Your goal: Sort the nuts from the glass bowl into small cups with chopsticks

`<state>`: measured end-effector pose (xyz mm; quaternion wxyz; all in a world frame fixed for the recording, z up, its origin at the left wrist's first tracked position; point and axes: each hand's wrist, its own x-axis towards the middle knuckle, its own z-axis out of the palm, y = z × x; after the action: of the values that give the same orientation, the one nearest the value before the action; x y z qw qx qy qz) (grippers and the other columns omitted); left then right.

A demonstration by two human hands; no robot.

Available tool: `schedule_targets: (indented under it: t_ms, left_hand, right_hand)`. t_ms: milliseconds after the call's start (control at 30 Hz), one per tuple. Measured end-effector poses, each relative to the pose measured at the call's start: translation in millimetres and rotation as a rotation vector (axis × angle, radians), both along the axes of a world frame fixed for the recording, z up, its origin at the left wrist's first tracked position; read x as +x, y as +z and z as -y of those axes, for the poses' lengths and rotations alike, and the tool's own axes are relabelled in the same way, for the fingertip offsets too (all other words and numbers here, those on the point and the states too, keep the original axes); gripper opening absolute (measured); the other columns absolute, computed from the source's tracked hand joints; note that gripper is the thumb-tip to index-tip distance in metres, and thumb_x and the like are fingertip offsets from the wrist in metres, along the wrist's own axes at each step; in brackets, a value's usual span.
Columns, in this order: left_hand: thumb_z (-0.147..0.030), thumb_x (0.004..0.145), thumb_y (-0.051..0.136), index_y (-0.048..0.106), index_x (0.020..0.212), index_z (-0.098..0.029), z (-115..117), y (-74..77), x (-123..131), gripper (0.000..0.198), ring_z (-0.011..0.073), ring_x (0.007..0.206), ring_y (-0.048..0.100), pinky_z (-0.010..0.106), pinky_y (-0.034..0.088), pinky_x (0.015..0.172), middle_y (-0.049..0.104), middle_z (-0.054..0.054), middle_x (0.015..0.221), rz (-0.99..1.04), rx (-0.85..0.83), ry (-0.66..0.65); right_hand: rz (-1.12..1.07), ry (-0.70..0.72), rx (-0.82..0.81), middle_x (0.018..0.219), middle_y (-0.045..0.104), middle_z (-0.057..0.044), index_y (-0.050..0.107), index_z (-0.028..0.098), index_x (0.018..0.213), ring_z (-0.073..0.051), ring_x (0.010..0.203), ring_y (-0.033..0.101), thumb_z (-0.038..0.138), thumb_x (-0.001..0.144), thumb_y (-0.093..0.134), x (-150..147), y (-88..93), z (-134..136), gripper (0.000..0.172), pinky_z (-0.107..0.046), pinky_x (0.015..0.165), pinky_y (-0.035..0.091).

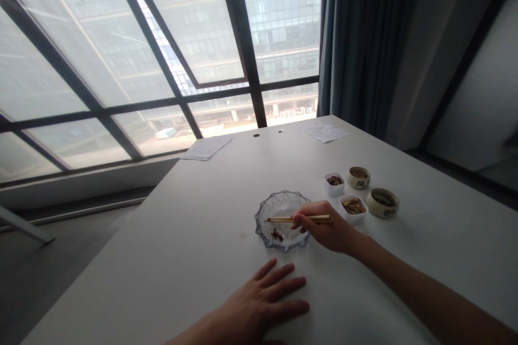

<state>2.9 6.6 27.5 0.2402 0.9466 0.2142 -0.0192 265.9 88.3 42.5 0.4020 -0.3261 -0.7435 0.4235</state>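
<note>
My right hand holds a pair of wooden chopsticks over a clear scalloped glass dish. Their tips are above the left part of the dish, close to a small dark brown dried piece lying inside it. Whether the tips grip anything is too small to tell. Below the dish, my left hand lies on the white table with its fingers spread, holding nothing.
Right of the dish stand two white square containers with brown pieces, and two round ceramic pots. Paper sheets lie at the table's far edge, before the windows.
</note>
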Motion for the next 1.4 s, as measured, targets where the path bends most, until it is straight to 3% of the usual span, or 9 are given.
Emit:
schedule_targets:
  t_ms: [133, 267, 367, 467, 633, 833, 1033, 1233, 1400]
  left_hand:
    - [-0.048, 0.101, 0.066, 0.044, 0.161, -0.036, 0, -0.6, -1, 0.065, 0.0376, 0.16, 0.023, 0.059, 0.005, 0.129, 0.031, 0.002, 0.173, -0.007, 0.003, 0.001]
    - [-0.05, 0.101, 0.066, 0.046, 0.16, -0.036, 0, 0.2, 0, 0.064, 0.0369, 0.16, 0.024, 0.059, 0.006, 0.129, 0.032, 0.001, 0.172, -0.004, 0.01, 0.009]
    - [-0.049, 0.101, 0.067, 0.046, 0.16, -0.035, 0, 1.0, 0, 0.064, 0.0372, 0.16, 0.023, 0.06, 0.006, 0.129, 0.031, 0.002, 0.173, -0.02, 0.001, 0.006]
    - [-0.049, 0.101, 0.066, 0.045, 0.161, -0.035, 0, 0.5, 0, 0.065, 0.037, 0.16, 0.021, 0.06, 0.006, 0.129, 0.029, 0.001, 0.173, -0.048, -0.011, 0.011]
    - [-0.052, 0.103, 0.064, 0.046, 0.16, -0.036, -1, 0.5, 0, 0.063, 0.0366, 0.16, 0.022, 0.059, 0.006, 0.129, 0.031, 0.002, 0.172, -0.022, -0.003, 0.014]
    - [-0.053, 0.103, 0.063, 0.045, 0.161, -0.036, -1, 2.1, 0, 0.063, 0.0367, 0.16, 0.022, 0.062, 0.008, 0.128, 0.03, 0.001, 0.173, -0.062, -0.007, 0.01]
    - [-0.048, 0.099, 0.07, 0.044, 0.161, -0.037, -1, -2.4, -1, 0.068, 0.0367, 0.16, 0.021, 0.061, 0.008, 0.128, 0.029, 0.001, 0.173, -0.051, 0.0, 0.007]
    - [-0.052, 0.101, 0.066, 0.045, 0.161, -0.037, 0, -2.2, -1, 0.065, 0.0356, 0.16, 0.023, 0.06, 0.008, 0.129, 0.032, 0.001, 0.172, -0.021, 0.013, 0.012]
    - [-0.053, 0.102, 0.064, 0.046, 0.16, -0.036, 1, -0.9, -1, 0.063, 0.0352, 0.16, 0.023, 0.058, 0.006, 0.13, 0.033, 0.001, 0.172, -0.016, 0.011, 0.017]
  right_hand:
    - [-0.018, -0.063, -0.015, 0.079, 0.081, -0.01, 0.08, 0.015, 0.081, -0.02, 0.068, 0.075, 0.057, 0.102, 0.059, -1, 1.8, 1, 0.051, -0.028, 0.063, 0.059]
    - [-0.019, -0.228, -0.001, 0.083, 0.082, -0.011, 0.082, 0.016, 0.086, -0.023, 0.073, 0.08, 0.06, 0.099, 0.061, 12, 25.6, 0, 0.05, -0.03, 0.067, 0.065]
    - [-0.119, -0.37, 0.012, 0.089, 0.083, -0.012, 0.081, 0.017, 0.089, -0.024, 0.077, 0.082, 0.062, 0.096, 0.065, 36, 51.8, -5, 0.049, -0.032, 0.071, 0.068]
    - [-0.199, -0.652, 0.035, 0.081, 0.082, -0.012, 0.081, 0.016, 0.085, -0.025, 0.07, 0.081, 0.062, 0.09, 0.073, 67, 73.0, -11, 0.047, -0.031, 0.065, 0.069]
    - [-0.135, -0.867, 0.04, 0.068, 0.079, -0.01, 0.078, 0.015, 0.081, -0.023, 0.059, 0.079, 0.051, 0.092, 0.076, 104, 81.9, -23, 0.038, -0.026, 0.055, 0.066]
    - [-0.035, -0.847, -0.007, 0.069, 0.079, -0.01, 0.076, 0.019, 0.072, -0.026, 0.062, 0.08, 0.042, 0.094, 0.074, 103, 66.8, -36, 0.032, -0.028, 0.055, 0.066]
    - [0.038, -0.75, -0.001, 0.074, 0.081, -0.01, 0.077, 0.02, 0.079, -0.028, 0.07, 0.081, 0.045, 0.094, 0.072, 105, 53.6, -44, 0.031, -0.032, 0.061, 0.067]
    - [-0.008, -0.722, 0.081, 0.078, 0.082, -0.009, 0.078, 0.02, 0.083, -0.026, 0.071, 0.081, 0.051, 0.095, 0.072, 104, 60.2, -38, 0.034, -0.031, 0.062, 0.067]
    - [-0.105, -0.576, -0.006, 0.083, 0.082, -0.01, 0.081, 0.019, 0.089, -0.025, 0.075, 0.082, 0.063, 0.092, 0.072, 87, 72.1, -22, 0.045, -0.032, 0.069, 0.068]
